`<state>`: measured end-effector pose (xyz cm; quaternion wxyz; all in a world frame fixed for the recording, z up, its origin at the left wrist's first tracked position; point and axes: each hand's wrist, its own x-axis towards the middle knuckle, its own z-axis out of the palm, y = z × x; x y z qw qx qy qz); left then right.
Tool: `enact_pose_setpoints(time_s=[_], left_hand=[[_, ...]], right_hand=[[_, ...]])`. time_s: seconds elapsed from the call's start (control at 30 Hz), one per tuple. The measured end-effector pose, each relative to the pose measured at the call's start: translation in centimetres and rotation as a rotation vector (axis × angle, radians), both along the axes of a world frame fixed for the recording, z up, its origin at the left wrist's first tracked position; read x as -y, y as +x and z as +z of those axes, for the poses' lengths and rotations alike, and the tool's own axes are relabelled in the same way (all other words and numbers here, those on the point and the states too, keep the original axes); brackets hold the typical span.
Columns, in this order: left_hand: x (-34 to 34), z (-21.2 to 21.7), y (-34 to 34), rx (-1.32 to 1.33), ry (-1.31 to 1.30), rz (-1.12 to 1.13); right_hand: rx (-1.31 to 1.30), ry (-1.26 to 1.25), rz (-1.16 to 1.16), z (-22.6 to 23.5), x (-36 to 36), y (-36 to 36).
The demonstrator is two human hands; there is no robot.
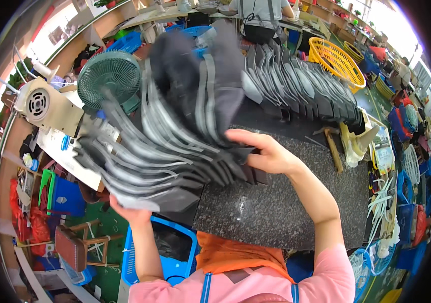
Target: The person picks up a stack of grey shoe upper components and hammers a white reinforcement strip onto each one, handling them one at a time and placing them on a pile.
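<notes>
A fanned stack of dark grey shoe-upper pieces (160, 166) with pale edges spreads between my hands, partly smeared by motion. My left hand (133, 211) grips the stack's lower left end, its fingers mostly hidden under the pieces. At the other end, my right hand (268, 152) closes its thumb and fingers on the stack's right edge, over the black work surface. Larger dark pieces with pale strips (195, 86) rise blurred behind the stack; whether they belong to it I cannot tell. A long row of similar grey pieces (296, 86) stands on the bench at the far right.
Right of my hands, a hammer (334, 150) lies on a speckled stone slab (281, 202). A green fan (108, 78) and a cream machine (49, 107) stand left. A yellow basket (336, 63) sits far right, a blue crate (130, 252) below the bench. Another person (261, 15) is beyond.
</notes>
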<state>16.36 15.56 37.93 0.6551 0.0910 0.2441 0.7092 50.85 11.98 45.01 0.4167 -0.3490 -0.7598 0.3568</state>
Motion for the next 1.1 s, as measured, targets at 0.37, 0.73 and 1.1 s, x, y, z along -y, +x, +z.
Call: enact_pose_setpoints(time_s=[0.37,0.73,1.1], left_hand=[[6.6,-3.9,-6.2,-0.233,0.328,0.133],[-7.2,-2.5,-5.1,0.218,0.164,-0.113],[-19.0,-0.8,-2.5,0.201,0.267,-0.039]], right_hand=[[-0.154,-0.427,0.472,5.2,-14.6,-8.5],[-0.205,-0.968,-0.148,-8.9,-12.1,-10.9],[-0.449,-0.163,-0.348,-13.2,-20.6,-16.3]])
